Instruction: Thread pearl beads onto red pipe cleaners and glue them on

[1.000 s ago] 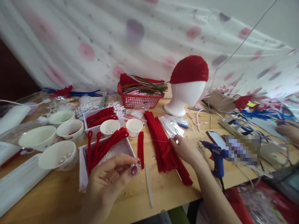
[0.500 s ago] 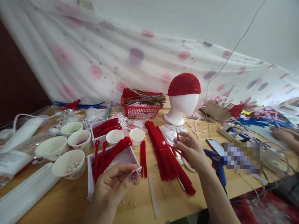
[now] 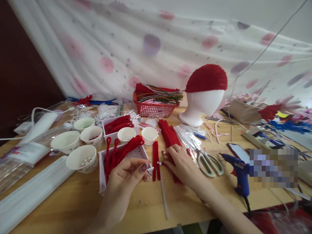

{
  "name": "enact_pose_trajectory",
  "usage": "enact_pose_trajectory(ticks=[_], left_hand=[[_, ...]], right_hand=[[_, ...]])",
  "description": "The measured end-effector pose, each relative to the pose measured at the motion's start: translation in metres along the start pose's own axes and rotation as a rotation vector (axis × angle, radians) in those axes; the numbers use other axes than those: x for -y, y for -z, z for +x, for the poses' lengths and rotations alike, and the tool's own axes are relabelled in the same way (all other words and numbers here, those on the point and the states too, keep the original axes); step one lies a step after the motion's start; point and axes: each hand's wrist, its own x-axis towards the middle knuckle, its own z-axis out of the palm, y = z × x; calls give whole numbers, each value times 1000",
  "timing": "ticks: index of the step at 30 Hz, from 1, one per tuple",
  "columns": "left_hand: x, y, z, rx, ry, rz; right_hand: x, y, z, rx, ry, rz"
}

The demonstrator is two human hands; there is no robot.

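Note:
My left hand (image 3: 130,177) is closed in a pinch on a small white piece (image 3: 150,170), in front of an open white box (image 3: 103,183) of red pipe cleaners and silvery beads. My right hand (image 3: 184,165) lies palm down over a bundle of long red pipe cleaners (image 3: 168,131), fingers curled. White pearl beads (image 3: 159,163) show at its thumb and fingertip; what else its fingers hold is hidden. Two short red strands (image 3: 155,159) lie between the hands. To the right are scissors (image 3: 207,161) with pale green handles.
Several paper cups (image 3: 81,159) with beads stand at left. A red basket (image 3: 156,109) and a white foam head (image 3: 203,105) in a red covering stand behind. At right are a blue glue gun (image 3: 240,174), a phone (image 3: 237,151) and a power strip (image 3: 255,138).
My right hand has come down and left, from raised beside the bundle to on top of it. The scissors are uncovered. My left hand keeps its pinch; the view has shifted.

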Motion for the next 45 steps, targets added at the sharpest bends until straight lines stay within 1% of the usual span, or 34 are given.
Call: enact_pose_trajectory(ticks=[4, 7, 10, 14, 16, 19, 21, 22, 24, 27, 29, 31, 34, 36, 40, 43, 45], left_hand=[[0, -1, 1, 19, 16, 11], [-1, -3, 1, 20, 6, 1], [-3, -4, 0, 24, 20, -1], [-4, -5, 1, 40, 35, -20], [-4, -6, 2, 39, 28, -46], [-3, -6, 4, 12, 16, -126], [-2, -7, 5, -4, -4, -211], [-1, -7, 5, -1, -16, -255], [2, -7, 6, 25, -35, -334], [4, -5, 5, 94, -36, -428], [4, -4, 5, 134, -7, -490], [4, -3, 5, 160, 53, -549], [6, -4, 5, 184, 146, -609], [7, -4, 4, 199, 176, -627], [8, -6, 4, 211, 188, -614], [10, -8, 4, 228, 191, -602], [11, -8, 5, 247, 193, -597]], right_hand=[[1, 5, 1, 73, 75, -92], [2, 13, -5, 138, 137, -80], [1, 14, -10, 173, 165, -54], [-5, 8, -5, 129, 117, 7], [-8, 12, -2, 80, 81, 86], [-5, 27, -1, 6, 62, 282], [6, 34, -1, -3, 84, 470], [13, 36, 0, 14, 98, 572], [28, 34, 1, 61, 118, 760], [48, 26, 5, 136, 116, 1062], [55, 19, 5, 154, 85, 1255], [55, 13, 5, 136, 54, 1375], [52, 7, 2, 66, 49, 1388], [49, 5, -1, 37, 48, 1374], [46, 2, -5, 53, 51, 1385], [45, 1, -9, 25, 77, 1365], [44, 0, -10, 29, 92, 1352]])
